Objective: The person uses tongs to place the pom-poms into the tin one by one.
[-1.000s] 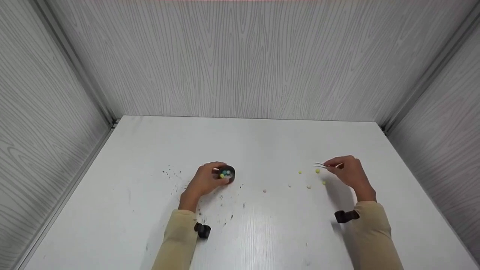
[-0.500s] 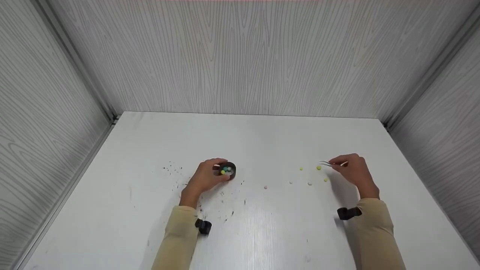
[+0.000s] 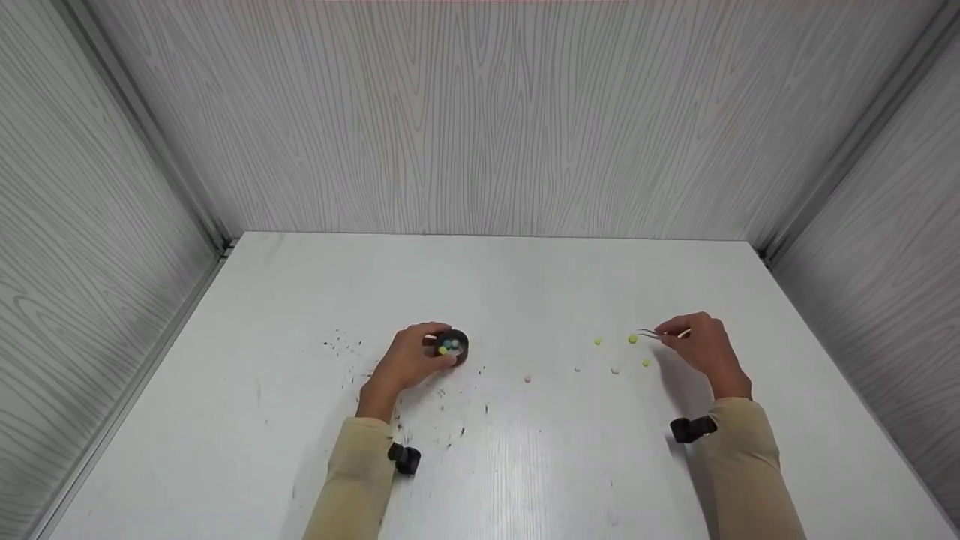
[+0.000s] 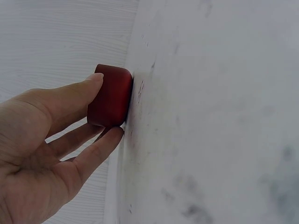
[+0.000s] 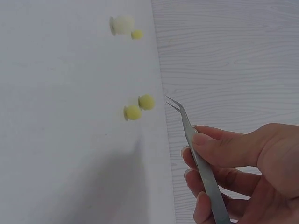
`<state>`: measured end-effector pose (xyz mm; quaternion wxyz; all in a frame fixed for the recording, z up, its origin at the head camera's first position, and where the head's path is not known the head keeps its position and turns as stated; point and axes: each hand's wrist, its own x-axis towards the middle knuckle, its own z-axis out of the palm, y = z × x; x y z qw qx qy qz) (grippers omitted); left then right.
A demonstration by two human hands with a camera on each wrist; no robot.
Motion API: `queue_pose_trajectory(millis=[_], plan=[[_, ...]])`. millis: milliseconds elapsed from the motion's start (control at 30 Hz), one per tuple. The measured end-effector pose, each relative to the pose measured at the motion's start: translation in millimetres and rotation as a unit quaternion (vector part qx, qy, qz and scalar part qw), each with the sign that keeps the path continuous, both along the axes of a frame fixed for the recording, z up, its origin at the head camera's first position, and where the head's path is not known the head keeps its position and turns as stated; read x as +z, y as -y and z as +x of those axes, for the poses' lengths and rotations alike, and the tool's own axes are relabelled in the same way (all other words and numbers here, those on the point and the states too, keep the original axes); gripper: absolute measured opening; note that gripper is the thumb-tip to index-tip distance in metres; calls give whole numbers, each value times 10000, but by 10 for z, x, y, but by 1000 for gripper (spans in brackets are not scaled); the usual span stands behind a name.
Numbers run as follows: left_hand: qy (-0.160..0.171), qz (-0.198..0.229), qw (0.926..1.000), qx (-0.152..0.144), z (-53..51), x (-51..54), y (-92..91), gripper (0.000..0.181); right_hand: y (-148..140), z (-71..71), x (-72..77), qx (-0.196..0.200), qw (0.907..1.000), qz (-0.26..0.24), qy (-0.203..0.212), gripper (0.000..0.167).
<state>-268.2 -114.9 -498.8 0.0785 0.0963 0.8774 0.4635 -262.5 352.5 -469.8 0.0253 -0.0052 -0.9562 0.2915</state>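
A small round cup (image 4: 112, 95), dark red outside, stands on the white table. My left hand (image 3: 407, 358) grips it between thumb and fingers, and several green, blue and yellow balls (image 3: 448, 347) lie inside. On the right, my right hand (image 3: 701, 349) pinches metal tweezers (image 5: 203, 163) with a bent tip. Their points are apart and hold nothing. Just left of the tips, in the head view, sits a yellow ball (image 3: 633, 339). More small balls lie around it: a yellow one (image 3: 598, 341), another yellow one (image 3: 646, 363) and a pale one (image 3: 615, 370).
Between the hands lie a pinkish ball (image 3: 527, 379) and a tiny pale one (image 3: 577, 368). Dark specks (image 3: 341, 343) and smudges mark the white table (image 3: 510, 285) around the left hand. Wood-grain panels (image 3: 480, 120) enclose the back and both sides.
The tweezers have drawn slightly right, from above the yellow ball to just beside it. My left hand keeps its grip on the cup. The head view shifts a little.
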Motion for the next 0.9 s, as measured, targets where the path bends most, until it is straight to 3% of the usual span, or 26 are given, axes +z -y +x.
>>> queue_pose_trajectory(millis=[267,500,900], plan=[[-13,18,10000,21,2,-26,5,54,10,-9,-48,-70,9999,2,155,19],[-149,198,9996,-110,-14,-53,37,51,18,-24,-72,38,9999,105,87,18],[-114,179,9998,-43,-22,-39,26,51,28,-21,-55,-44,10000,80,10,18]])
